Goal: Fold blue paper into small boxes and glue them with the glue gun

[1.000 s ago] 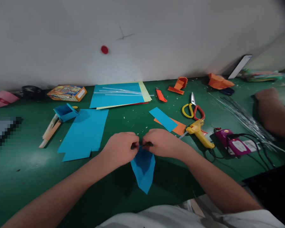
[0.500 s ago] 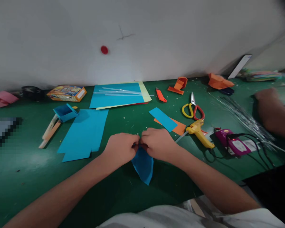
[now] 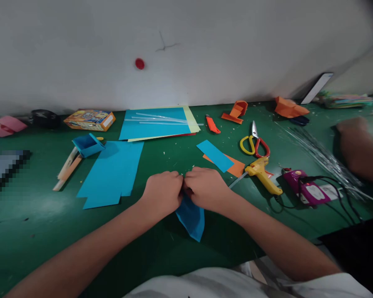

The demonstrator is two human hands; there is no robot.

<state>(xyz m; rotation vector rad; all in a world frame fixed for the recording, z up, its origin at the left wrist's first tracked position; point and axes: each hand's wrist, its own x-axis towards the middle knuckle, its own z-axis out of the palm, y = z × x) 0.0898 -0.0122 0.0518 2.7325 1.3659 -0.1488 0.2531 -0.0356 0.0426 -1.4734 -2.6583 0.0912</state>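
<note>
Head view: left hand and right hand curled knuckle to knuckle over the near middle of a glossy green bench, pinching between them the top end of a folded blue paper piece; exact fingertip grip hidden behind the knuckles. Beneath the hands, flat matte faces of that paper, tapering to an angular tip. Just beyond the right hand, a smooth blue rectangular strip lying across an orange paper piece. Beside these, a yellow plastic glue gun with a translucent rod at its nose, and scissors with metal blades, one yellow loop, one red. To the left, a flat blue sheet with notched near corners, and close by an open, square-mouthed blue paper form. Against the wall, stacked blue and pale-yellow sheets under thin clear strips.
</note>
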